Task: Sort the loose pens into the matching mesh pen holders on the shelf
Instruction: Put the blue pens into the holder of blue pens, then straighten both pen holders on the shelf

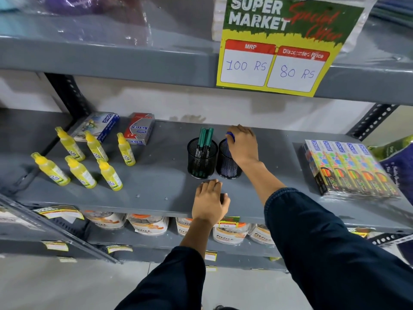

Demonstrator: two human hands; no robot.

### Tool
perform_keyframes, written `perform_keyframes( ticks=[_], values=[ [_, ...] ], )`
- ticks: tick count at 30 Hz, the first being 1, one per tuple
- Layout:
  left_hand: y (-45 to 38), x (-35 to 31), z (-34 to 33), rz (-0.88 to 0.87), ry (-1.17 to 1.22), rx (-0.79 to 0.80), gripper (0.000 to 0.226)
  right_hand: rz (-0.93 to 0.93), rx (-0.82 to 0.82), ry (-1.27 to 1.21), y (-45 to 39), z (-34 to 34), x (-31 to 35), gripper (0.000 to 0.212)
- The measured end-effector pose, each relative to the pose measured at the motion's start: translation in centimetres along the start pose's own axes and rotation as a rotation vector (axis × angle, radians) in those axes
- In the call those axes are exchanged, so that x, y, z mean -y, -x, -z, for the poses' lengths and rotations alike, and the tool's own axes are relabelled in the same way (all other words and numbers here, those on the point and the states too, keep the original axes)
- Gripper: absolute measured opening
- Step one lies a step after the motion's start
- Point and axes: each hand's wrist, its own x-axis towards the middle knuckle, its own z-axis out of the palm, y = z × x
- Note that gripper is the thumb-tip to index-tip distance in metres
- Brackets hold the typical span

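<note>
Right hand (242, 146): reaching over the right mesh holder (229, 161), fingers closing around a blue-capped pen (231, 137) at the holder's mouth.
Left hand (210, 201): lying palm-down on the shelf (156, 175), fingers curled; whether it is gripping anything I cannot tell.
Right mesh holder: standing at 12 o'clock from the left hand, contents mostly hidden by the right hand.
Left mesh holder (202, 158): sitting just beside it at 9 o'clock, holding several green pens (206, 137) upright.
Yellow bottles (89, 159): standing far out at 9 o'clock.
Colourful boxes (348, 168): lying at 3 o'clock.
</note>
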Motion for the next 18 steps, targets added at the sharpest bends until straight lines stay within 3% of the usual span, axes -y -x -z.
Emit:
perform_keyframes(
  ticks=[10, 14, 18],
  values=[
    [-0.1, -0.3, 1.2, -0.048, 0.033, 0.016, 0.041, -0.048, 0.151, 0.170, 1.7, -0.4, -0.5, 0.046],
    [-1.0, -0.8, 3.9, -0.137, 0.110, -0.184, 0.033, -0.094, 0.099, 0.083, 2.4, -0.2, -0.4, 0.052],
    [-4.0, -0.1, 7.7, -0.083, 0.094, -0.367, 0.037, -0.195, -0.010, -0.076, 3.4, 0.5, 0.0, 0.059]
  ],
)
